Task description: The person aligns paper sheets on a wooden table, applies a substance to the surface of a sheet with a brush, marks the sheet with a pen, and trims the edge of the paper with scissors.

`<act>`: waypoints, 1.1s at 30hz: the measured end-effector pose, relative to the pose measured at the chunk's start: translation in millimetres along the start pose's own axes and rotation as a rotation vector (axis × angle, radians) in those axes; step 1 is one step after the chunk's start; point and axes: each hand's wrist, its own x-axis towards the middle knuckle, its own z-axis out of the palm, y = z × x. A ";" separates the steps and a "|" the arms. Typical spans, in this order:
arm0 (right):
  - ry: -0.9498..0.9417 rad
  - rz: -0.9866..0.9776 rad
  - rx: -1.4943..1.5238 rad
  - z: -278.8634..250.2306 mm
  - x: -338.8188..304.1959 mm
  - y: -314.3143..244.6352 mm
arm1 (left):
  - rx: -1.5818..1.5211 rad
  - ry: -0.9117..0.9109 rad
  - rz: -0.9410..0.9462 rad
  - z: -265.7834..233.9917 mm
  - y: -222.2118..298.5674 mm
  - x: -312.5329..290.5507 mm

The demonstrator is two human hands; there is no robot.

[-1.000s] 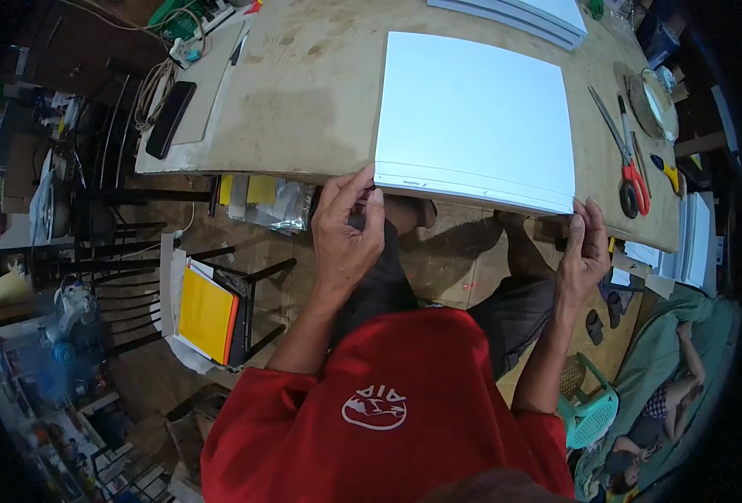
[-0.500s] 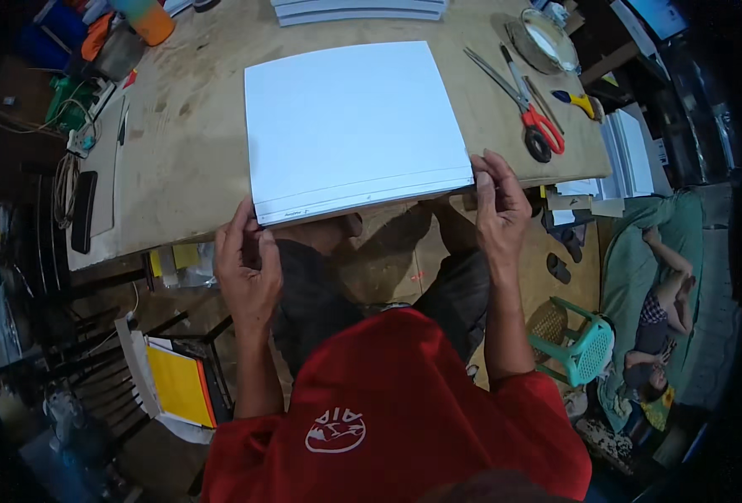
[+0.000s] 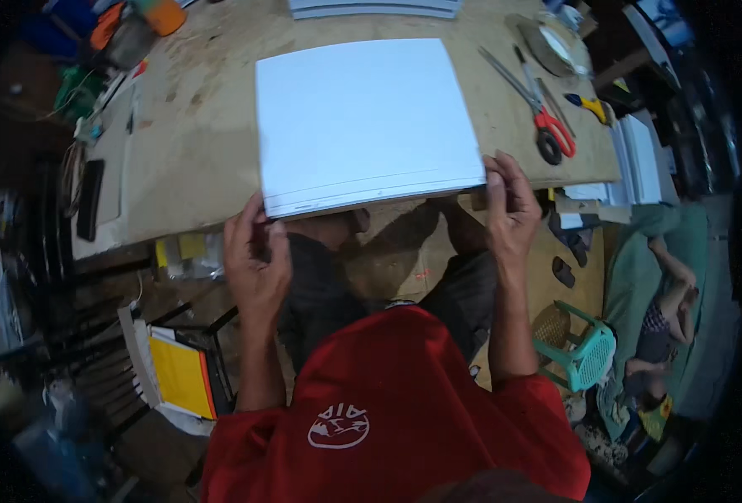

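A stack of white paper sheets [image 3: 369,113] lies on the wooden table, its near edge slightly past the table's front edge. Thin lines run across the top sheet close to that edge. At the near left corner, my left hand [image 3: 258,258] pinches the sheets between thumb and fingers. The opposite near corner is gripped by my right hand [image 3: 512,204], with the thumb toward me and the fingers curled behind. Parts of the fingers on both hands are hidden by the paper and the table edge.
Red-handled scissors [image 3: 547,126], a yellow-and-black tool [image 3: 591,107] and a round dish [image 3: 560,50] lie on the table [image 3: 195,159] at right. Another paper stack [image 3: 375,8] is at the back. A green stool [image 3: 585,348] stands right; a person [image 3: 660,335] lies beyond it.
The whole view has shifted slightly to the right and blurred a little. Both hands keep their hold on the paper's near corners, and the sheets stay in place on the table.
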 end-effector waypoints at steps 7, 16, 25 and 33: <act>0.003 -0.013 0.058 -9.6 -0.5 10.0 | 0.032 -0.033 0.000 4.1 14.7 2.7; -0.008 0.008 0.022 -6.0 -0.4 8.5 | 0.057 -0.044 0.034 0.0 9.3 2.1; -0.003 0.041 0.065 -4.5 -1.5 6.9 | 0.079 -0.057 -0.005 -1.1 14.9 2.9; 0.027 0.051 0.063 -1.6 -3.2 4.2 | 0.092 -0.027 0.024 2.9 10.4 1.0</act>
